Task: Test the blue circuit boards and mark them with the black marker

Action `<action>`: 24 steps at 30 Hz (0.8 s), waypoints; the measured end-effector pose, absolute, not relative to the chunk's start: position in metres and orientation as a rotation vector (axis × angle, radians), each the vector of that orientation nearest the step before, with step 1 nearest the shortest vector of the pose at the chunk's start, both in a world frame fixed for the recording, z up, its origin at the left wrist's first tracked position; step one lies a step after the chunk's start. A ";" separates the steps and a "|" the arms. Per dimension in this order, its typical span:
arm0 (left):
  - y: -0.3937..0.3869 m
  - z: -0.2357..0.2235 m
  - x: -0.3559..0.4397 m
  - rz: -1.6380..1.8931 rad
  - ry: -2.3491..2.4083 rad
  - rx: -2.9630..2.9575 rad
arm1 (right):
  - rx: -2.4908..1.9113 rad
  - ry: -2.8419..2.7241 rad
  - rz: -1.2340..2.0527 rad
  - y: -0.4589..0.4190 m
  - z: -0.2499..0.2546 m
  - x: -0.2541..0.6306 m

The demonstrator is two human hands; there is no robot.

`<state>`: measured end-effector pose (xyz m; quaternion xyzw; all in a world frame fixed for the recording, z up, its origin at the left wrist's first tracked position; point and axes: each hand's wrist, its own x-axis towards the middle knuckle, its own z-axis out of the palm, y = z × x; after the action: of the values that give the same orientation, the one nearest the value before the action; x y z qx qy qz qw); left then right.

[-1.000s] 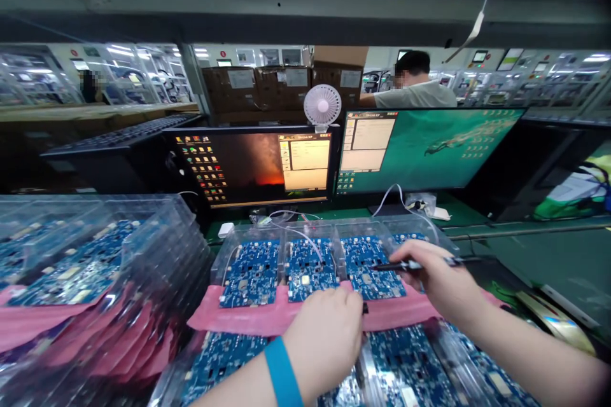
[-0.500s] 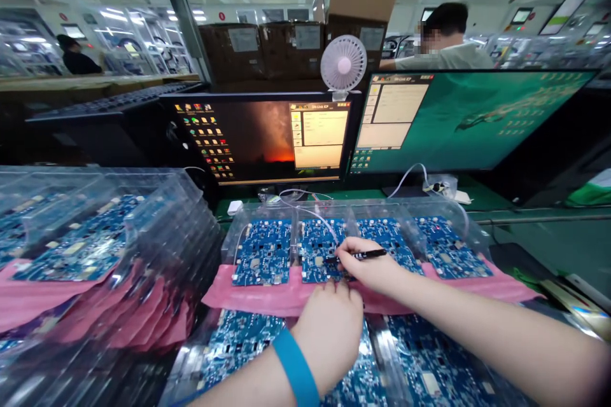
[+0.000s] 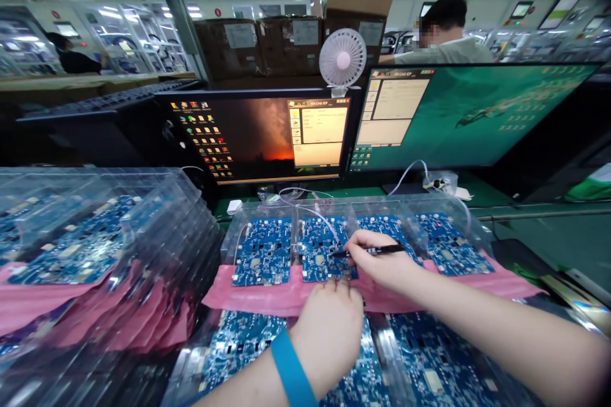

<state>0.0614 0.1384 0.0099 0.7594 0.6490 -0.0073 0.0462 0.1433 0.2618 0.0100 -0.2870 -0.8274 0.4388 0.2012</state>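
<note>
My right hand (image 3: 377,254) is closed around a black marker pen (image 3: 391,248). The pen's point is over the second blue circuit board (image 3: 317,261) from the left; whether it touches the surface I cannot tell. My left hand (image 3: 331,324), with a blue band (image 3: 293,365) at the wrist, rests at that board's near edge. Its fingers are bent, slightly apart and partly hidden, with nothing visible in them. A thin white cable (image 3: 327,219) runs to the same board. Other boards, such as the leftmost board (image 3: 262,251) and the rightmost board (image 3: 456,251), lie beside it in a clear plastic tray (image 3: 231,235).
Pink sheeting (image 3: 258,296) lies under the boards' near edges, with more boards below it. On the left is a stack of clear trays (image 3: 191,229). Two monitors, a left monitor (image 3: 258,140) and a right monitor (image 3: 443,121), stand behind, with a small fan (image 3: 342,58) between them.
My right hand has moved a little to the right with the marker pen, whose point has also shifted right. My left hand stays in nearly the same place.
</note>
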 end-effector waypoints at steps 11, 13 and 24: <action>0.142 0.027 0.053 0.677 2.051 2.005 | -0.856 -1.458 1.872 0.254 0.034 0.213; 0.141 0.028 0.052 0.749 2.046 1.950 | -0.849 -1.385 1.920 0.249 0.034 0.213; 0.132 0.027 0.052 0.788 1.781 2.186 | -0.683 -1.661 2.012 0.231 0.020 0.201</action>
<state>0.0525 0.1324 0.0273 0.7425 0.6047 0.2677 0.1067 0.2013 0.2310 0.0204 -0.2469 -0.6008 0.7277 0.2203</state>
